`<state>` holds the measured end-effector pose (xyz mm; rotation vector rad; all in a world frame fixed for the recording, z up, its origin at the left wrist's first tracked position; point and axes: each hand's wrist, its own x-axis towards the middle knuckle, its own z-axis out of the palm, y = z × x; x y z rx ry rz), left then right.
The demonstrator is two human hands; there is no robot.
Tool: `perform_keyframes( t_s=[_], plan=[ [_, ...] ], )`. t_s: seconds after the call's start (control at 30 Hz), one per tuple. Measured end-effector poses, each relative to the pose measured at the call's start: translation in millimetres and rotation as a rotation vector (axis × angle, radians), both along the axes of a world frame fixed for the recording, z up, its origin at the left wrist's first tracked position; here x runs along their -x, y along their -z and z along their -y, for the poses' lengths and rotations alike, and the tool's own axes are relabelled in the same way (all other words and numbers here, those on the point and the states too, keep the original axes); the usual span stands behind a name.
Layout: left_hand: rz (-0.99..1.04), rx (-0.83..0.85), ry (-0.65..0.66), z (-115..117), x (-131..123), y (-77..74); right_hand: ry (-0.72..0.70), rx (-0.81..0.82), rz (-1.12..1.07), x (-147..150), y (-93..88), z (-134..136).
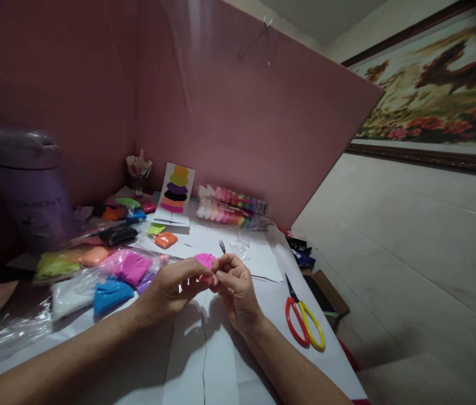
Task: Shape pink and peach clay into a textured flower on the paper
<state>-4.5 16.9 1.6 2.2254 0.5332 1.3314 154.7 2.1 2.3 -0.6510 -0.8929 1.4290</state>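
Note:
My left hand [176,287] and my right hand [235,289] meet over the middle of the table, fingertips pinched together. Between them is a small piece of coral modelling clay [205,279], partly hidden by the fingers. Just behind the fingers, a bumpy bright pink clay patch [204,259] shows on the white paper [198,371]. A dark wavy line runs down that paper towards me. Beyond my right hand lies a small fork [222,246].
Scissors [304,323] with red and yellow handles lie at right. Bagged clay, including a blue pack [112,295], spreads across the left. A card with coloured bands [175,194] leans at the back near clay packs [233,208]. A purple tumbler [31,191] stands far left.

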Motion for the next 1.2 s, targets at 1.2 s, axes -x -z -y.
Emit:
perform_keyframes(
  t_s=[1.2],
  plan=[
    [0.058, 0.047, -0.09, -1.9, 0.8, 2.1, 0.002, -0.025, -0.005, -0.4, 3.6, -1.5]
  ],
)
